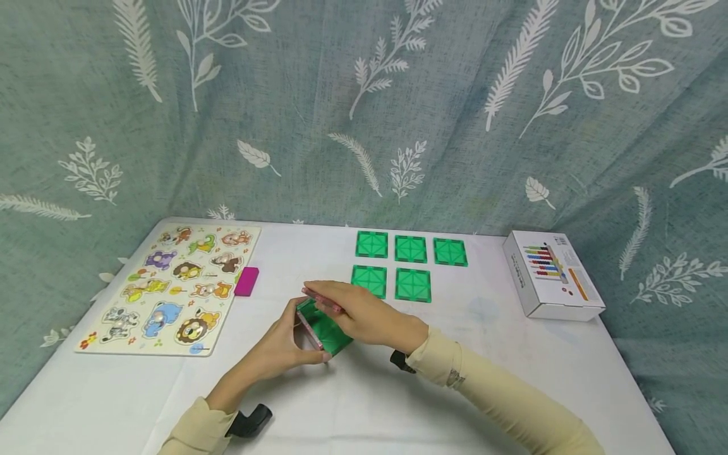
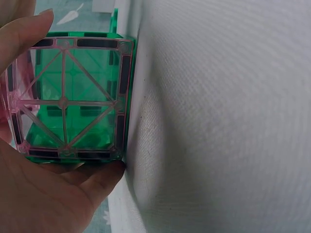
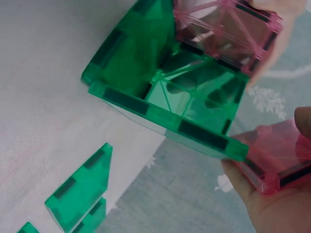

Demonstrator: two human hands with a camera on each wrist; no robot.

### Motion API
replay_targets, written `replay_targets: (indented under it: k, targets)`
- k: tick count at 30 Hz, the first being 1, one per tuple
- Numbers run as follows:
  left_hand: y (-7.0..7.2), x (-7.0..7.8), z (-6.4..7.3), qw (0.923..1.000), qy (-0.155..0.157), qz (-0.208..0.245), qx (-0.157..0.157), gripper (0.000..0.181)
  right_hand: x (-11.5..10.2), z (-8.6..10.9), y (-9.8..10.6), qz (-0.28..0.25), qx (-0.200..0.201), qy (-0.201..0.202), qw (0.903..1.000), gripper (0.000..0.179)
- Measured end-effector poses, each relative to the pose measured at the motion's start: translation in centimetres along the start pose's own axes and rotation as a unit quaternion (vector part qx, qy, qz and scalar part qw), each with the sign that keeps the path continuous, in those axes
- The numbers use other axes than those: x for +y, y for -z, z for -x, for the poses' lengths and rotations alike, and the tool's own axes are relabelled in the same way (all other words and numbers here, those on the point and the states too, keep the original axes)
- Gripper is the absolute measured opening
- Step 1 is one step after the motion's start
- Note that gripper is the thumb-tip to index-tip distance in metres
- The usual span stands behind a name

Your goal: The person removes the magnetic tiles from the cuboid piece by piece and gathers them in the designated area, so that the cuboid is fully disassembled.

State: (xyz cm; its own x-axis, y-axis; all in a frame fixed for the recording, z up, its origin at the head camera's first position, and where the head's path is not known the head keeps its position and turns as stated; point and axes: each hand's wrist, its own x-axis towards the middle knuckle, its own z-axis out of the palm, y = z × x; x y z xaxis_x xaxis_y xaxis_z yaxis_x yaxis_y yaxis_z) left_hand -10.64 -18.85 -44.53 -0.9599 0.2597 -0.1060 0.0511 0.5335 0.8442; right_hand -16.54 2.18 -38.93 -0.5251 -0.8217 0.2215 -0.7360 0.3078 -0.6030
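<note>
My left hand (image 1: 282, 346) grips a partly built box of green magnetic tiles (image 3: 129, 63), thumb and fingers at opposite edges. One side of that box is a clear pink magnetic tile (image 2: 90, 94), facing the left wrist camera. My right hand (image 1: 372, 317) pinches another pink magnetic tile (image 3: 279, 150) close to the box's upper edge; whether they touch I cannot tell. From the right wrist camera the box shows an uncovered side, with its green inner walls visible. Behind the right hand, several flat green magnetic tiles (image 1: 413, 285) lie in two rows on the table.
An animal peg puzzle board (image 1: 218, 309) lies at the left, a magenta block (image 1: 246, 282) against its right edge. At the right stands a white box (image 1: 560, 278) with a printed picture. A patterned blue-green curtain (image 1: 307, 114) hangs behind the white table (image 1: 483, 373).
</note>
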Motion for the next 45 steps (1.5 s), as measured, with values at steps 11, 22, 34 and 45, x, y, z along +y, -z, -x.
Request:
replay_targets:
  k: [11,22,34,45]
  targets:
    - [0.0,-0.2,-0.3,1.0000,0.004,0.005,-0.001,0.105,0.9,1.3,2.2,-0.148,0.033,-0.132,0.9797,0.040]
    - [-0.2,-0.1,-0.5,0.9998,0.003,0.018,-0.004,0.107,3.1,3.6,4.2,-0.256,0.042,-0.229,0.9384,0.034]
    - [-0.1,-0.1,-0.5,0.9998,0.002,0.018,-0.008,0.107,6.4,6.7,7.0,-0.314,0.052,-0.301,0.8990,0.035]
    - [-0.1,0.0,-0.4,0.9997,-0.009,0.022,-0.007,0.109,9.9,10.8,8.6,-0.276,0.137,-0.365,0.8783,0.040]
